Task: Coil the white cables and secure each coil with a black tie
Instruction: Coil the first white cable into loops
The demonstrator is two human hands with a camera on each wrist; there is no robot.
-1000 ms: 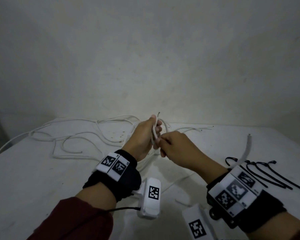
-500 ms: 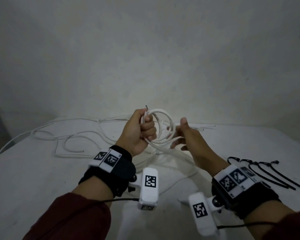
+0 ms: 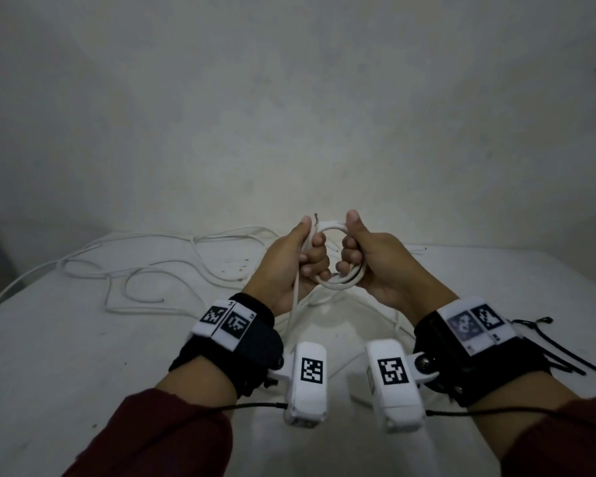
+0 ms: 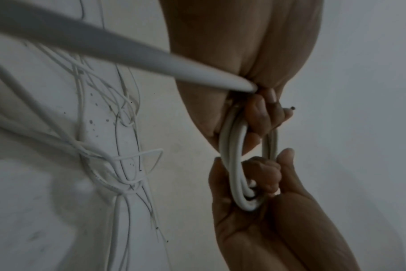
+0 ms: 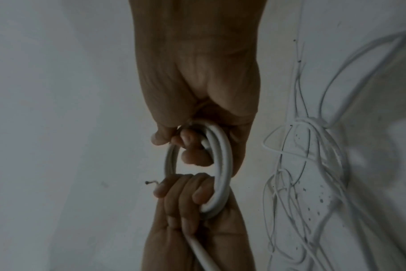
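Note:
A small coil of white cable [image 3: 338, 282] hangs in the air between both hands above the table. My left hand [image 3: 298, 259] grips its left side, with the bare cable end sticking up past the thumb. My right hand [image 3: 365, 263] grips the right side, thumb pointing up. A loose strand [image 3: 294, 304] drops from the left fist toward the table. In the left wrist view the coil [image 4: 234, 165] shows several turns held by both fists. The right wrist view shows the coil [image 5: 220, 165] the same way. Black ties [image 3: 561, 352] lie on the table right of my right wrist.
More loose white cable [image 3: 159, 266] sprawls over the back left of the white table [image 3: 66, 356]. A plain wall rises right behind the table. White wrist cameras [image 3: 308, 383] hang below both wrists.
My right hand, which had let go and hung open beside the coil, has closed round the coil's right side. Both hands have come nearer to each other, and the coil looks tighter.

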